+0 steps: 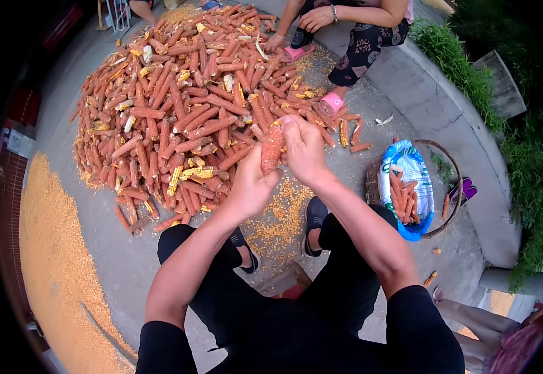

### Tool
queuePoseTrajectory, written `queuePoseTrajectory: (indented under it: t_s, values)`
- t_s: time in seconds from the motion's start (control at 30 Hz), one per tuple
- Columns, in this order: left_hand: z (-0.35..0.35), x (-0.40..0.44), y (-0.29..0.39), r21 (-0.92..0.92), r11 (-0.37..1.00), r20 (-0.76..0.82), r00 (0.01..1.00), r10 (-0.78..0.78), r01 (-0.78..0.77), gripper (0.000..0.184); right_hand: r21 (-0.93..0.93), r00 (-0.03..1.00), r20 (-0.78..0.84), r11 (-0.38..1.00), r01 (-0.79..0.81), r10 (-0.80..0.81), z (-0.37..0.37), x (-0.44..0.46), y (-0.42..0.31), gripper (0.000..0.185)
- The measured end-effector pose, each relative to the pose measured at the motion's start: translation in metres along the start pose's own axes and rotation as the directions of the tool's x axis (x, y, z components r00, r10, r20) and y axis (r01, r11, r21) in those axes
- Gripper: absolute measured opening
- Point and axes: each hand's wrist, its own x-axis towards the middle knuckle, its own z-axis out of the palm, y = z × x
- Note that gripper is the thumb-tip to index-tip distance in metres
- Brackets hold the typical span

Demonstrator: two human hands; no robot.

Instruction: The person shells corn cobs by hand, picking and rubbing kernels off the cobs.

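Observation:
A reddish corn cob (273, 149), mostly stripped of kernels, is held up in front of me between both hands. My left hand (253, 184) wraps round its lower end. At its upper end, where a few yellow kernels show, my right hand (304, 149) closes with the thumb against the tip. Just beyond my hands lies a big heap of corn cobs (178, 118), most of them bare, some with patches of yellow kernels. Loose kernels (278, 218) are scattered on the ground between my shoes.
A lined basket (422, 187) with several bare cobs stands to my right. Kernels are spread in a wide layer (59, 262) at the left. Another person (371, 31) sits by the heap's far right, one hand touching it. Someone else's legs (480, 321) show at lower right.

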Motion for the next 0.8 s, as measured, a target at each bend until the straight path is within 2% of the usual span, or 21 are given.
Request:
queuePoseTrajectory:
  t_s: [0.03,0.07,0.13,0.2,0.27,0.37,0.47,0.5,0.57,0.63,0.67,0.73,0.8]
  values:
    - [0.001,-0.001,0.009,-0.143,0.983,0.028,0.994,-0.109,0.112,0.032,0.051,0.997,0.039,0.996,-0.073,0.071,0.0,0.0,-0.001,0.031]
    - [0.003,-0.003,0.018,-0.279,0.934,0.055,0.975,-0.216,0.223,0.025,0.074,0.997,0.042,0.995,-0.071,0.068,0.001,0.002,-0.005,0.03]
    - [-0.007,-0.006,0.015,-0.393,0.848,0.239,0.93,-0.279,0.355,0.014,0.106,0.996,0.038,0.991,-0.081,0.078,0.001,-0.003,-0.009,0.03]
    - [-0.01,-0.003,0.021,-0.512,0.726,0.379,0.879,-0.288,0.459,0.012,0.06,1.0,0.009,0.998,0.029,-0.029,0.004,-0.003,-0.006,0.03]
    - [-0.013,0.002,0.014,-0.541,0.7,0.418,0.871,-0.258,0.467,0.011,0.028,0.99,-0.067,0.992,0.124,-0.122,0.008,-0.002,-0.009,0.03]
    - [-0.018,0.001,0.014,-0.603,0.595,0.493,0.834,-0.246,0.532,0.011,0.036,0.989,-0.065,0.991,0.132,-0.129,0.007,0.002,0.0,0.029]
    - [-0.025,-0.004,0.012,-0.663,0.44,0.578,0.788,-0.215,0.606,0.012,-0.016,0.998,-0.021,0.998,0.065,-0.066,0.005,-0.003,0.001,0.028]
    - [-0.027,-0.004,0.012,-0.676,0.392,0.604,0.774,-0.191,0.624,0.012,-0.021,0.994,-0.018,0.994,0.106,-0.106,0.006,-0.003,0.004,0.029]
    - [-0.028,-0.005,0.009,-0.685,0.35,0.625,0.762,-0.168,0.639,0.011,-0.031,0.981,-0.014,0.98,0.195,-0.195,0.009,-0.003,0.007,0.03]
    - [-0.027,-0.006,0.009,-0.692,0.31,0.635,0.754,-0.169,0.652,0.012,-0.001,0.991,-0.012,0.991,0.136,-0.136,0.007,-0.001,0.006,0.029]
    - [-0.025,-0.008,0.008,-0.694,0.331,0.626,0.763,-0.161,0.639,0.012,0.012,0.995,-0.009,0.995,0.098,-0.098,0.005,-0.003,0.007,0.028]
    - [-0.021,-0.004,0.01,-0.693,0.381,0.614,0.778,-0.133,0.612,0.013,0.189,0.999,0.02,0.982,0.022,-0.026,0.002,0.001,0.01,0.033]
    - [-0.018,-0.003,0.005,-0.618,0.607,0.545,0.829,-0.127,0.5,0.017,0.297,0.992,0.1,0.95,-0.1,0.073,-0.003,0.001,0.01,0.038]
